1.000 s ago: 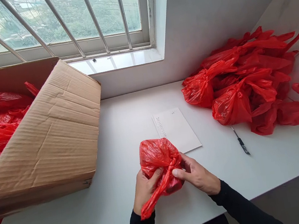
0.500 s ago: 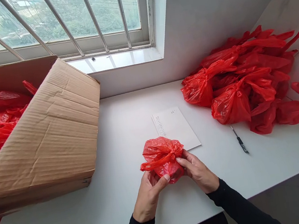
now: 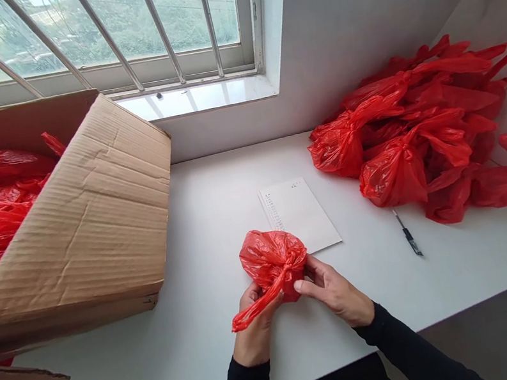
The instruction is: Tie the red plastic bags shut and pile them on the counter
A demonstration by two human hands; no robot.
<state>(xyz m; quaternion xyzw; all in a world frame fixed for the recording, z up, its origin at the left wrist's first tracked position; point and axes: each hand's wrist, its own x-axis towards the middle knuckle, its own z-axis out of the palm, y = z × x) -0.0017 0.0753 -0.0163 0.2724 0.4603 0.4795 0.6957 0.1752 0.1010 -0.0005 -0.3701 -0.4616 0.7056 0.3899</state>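
Observation:
A small knotted red plastic bag (image 3: 269,257) is between my two hands, just above the white table, its contents hidden. My left hand (image 3: 255,326) grips its lower left side, and the bag's handle loop drapes across those fingers. On the right side, my right hand (image 3: 336,291) holds the bag with the thumb at the front and the fingers behind. Just beyond the bag lies a white sheet or notebook (image 3: 303,214) with small handwriting down its left edge; the bag overlaps its near corner.
At the left a large open cardboard box (image 3: 92,210) holds several red bags (image 3: 11,167). A heap of tied red bags (image 3: 417,123) rests against the wall at the right. A black pen (image 3: 408,234) lies in front of it. Behind the table (image 3: 207,204) is a barred window (image 3: 187,26).
The bag has turned in my hands, so its handle loop now hangs lower over my left hand. The view has shifted slightly.

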